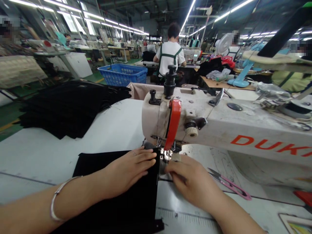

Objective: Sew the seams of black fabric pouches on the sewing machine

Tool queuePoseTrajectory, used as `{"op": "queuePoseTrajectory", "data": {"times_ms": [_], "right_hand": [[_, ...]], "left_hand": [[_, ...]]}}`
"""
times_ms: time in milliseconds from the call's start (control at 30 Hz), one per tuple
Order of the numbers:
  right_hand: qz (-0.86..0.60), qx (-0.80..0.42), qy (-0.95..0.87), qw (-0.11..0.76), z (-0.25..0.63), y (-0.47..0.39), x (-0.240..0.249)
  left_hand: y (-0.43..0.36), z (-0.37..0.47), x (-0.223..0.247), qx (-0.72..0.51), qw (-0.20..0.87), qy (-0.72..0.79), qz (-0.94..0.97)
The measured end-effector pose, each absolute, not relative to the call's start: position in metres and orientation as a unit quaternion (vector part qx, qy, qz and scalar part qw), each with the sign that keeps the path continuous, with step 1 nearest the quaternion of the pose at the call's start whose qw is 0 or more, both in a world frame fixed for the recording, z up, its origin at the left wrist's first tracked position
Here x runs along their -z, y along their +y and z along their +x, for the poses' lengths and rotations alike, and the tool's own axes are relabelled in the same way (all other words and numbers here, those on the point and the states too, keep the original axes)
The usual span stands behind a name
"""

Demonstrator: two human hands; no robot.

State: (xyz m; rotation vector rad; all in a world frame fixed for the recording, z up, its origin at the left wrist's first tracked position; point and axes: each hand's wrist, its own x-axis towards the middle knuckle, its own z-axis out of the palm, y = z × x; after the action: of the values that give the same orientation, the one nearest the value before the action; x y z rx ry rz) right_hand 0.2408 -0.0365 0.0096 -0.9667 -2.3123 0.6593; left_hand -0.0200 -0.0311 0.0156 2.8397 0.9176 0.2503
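Observation:
My left hand (136,165) lies flat with fingers stretched out on a black fabric piece (122,201), pressing it to the sewing table. The fabric's right edge runs up to the presser foot (166,154) of the white sewing machine (207,120). Just right of the foot is my right hand (187,182), its fingers curled and pinched together. Whatever sits between those fingertips, if anything, is hidden. Pink-handled thread snips (230,185) rest on the machine bed beside my right hand.
A thick stack of black fabric pieces (65,104) lies at the table's far left. Behind it stands a blue plastic basket (123,74). A person in a white top (170,53) sits ahead, back turned. A ruler scale (187,217) runs along the table's near side.

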Motion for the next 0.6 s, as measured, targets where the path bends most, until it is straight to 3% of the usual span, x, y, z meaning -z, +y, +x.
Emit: {"op": "queuePoseTrajectory", "data": {"times_ms": [133,367,600], "right_hand": [[-0.305,-0.251,-0.901,0.181,0.24,-0.048,-0.016],[-0.252,-0.284,-0.916,0.125,0.239,-0.057,-0.022],[-0.217,-0.334,-0.913,0.09,0.237,-0.061,-0.036]], "left_hand": [[-0.075,-0.023,-0.024,-0.077,0.07,0.313,0.944],[-0.116,-0.028,-0.004,-0.165,0.076,0.294,0.938],[-0.122,-0.009,-0.007,-0.118,-0.054,0.282,0.951]]}}
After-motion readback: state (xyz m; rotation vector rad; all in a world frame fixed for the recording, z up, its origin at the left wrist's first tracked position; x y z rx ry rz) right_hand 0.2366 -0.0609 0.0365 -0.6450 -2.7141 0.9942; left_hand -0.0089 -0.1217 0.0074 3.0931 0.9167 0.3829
